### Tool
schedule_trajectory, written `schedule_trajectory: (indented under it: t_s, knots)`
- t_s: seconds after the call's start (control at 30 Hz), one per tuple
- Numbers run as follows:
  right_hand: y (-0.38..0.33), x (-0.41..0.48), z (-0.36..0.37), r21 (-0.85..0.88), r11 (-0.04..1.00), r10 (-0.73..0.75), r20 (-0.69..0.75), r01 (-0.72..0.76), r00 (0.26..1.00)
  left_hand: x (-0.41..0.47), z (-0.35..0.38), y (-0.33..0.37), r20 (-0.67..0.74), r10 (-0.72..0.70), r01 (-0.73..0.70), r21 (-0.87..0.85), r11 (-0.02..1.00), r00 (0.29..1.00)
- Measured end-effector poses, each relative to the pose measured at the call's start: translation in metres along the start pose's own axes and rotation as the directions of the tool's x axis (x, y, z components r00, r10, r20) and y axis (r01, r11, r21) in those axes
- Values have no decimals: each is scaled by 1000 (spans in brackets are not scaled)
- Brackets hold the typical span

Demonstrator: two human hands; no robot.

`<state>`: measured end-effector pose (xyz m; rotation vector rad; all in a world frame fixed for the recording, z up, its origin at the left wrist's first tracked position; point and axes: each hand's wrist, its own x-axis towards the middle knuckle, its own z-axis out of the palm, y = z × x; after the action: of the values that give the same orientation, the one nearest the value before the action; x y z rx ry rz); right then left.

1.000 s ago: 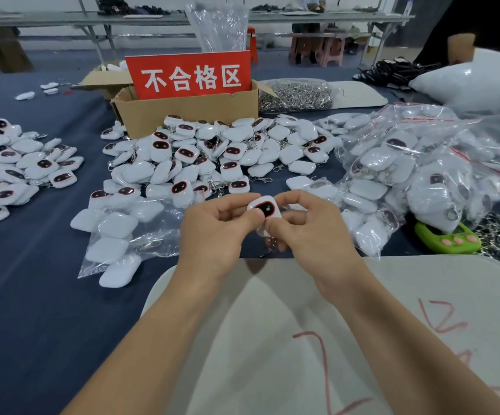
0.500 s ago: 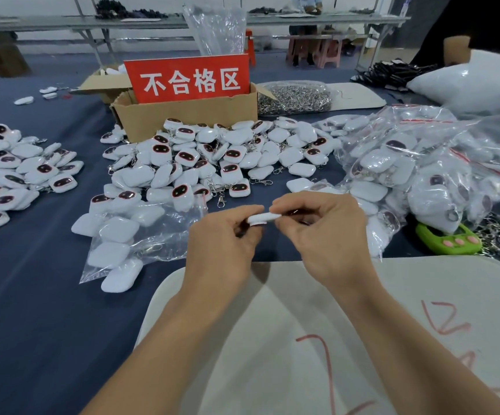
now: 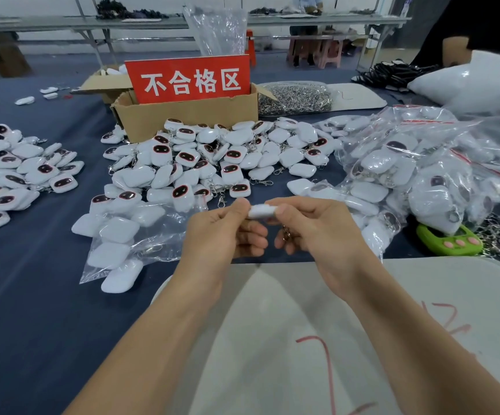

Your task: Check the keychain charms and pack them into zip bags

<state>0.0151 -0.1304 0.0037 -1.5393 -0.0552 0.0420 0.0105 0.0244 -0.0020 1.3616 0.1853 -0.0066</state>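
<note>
Both hands are up over the near edge of the counter [image 3: 33, 280], and the white keychain charm [image 3: 261, 211] sits edge-on between them. The left hand [image 3: 221, 235] has its grip pinched on one end, the right hand [image 3: 317, 232] on the other, with the metal clasp [image 3: 286, 235] dangling below. A loose pile of charms [image 3: 213, 157] lies mid-counter before the cardboard box [image 3: 189, 115]. A filled zip bag [image 3: 129, 235] lies just left of the hands.

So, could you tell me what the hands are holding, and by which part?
A small white plastic keychain charm, edge-on: the left hand pinches its left end, the right hand its right end.
</note>
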Motion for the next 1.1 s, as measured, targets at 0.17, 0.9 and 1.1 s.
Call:
schedule_trajectory:
  t_s: [0.17,0.9,1.1]
  knots:
    - [1,-1,1,-68,997,22,-26,-24,999,2,-14,2,-146,389,-234,592,771,910]
    - [20,26,53,-113,993,-15,11,16,1000,2,-31,13,-116,432,-36,944,328,895]
    - [18,58,80,-234,967,-19,313,96,949,5,-41,14,-65,499,-216,848,484,864]
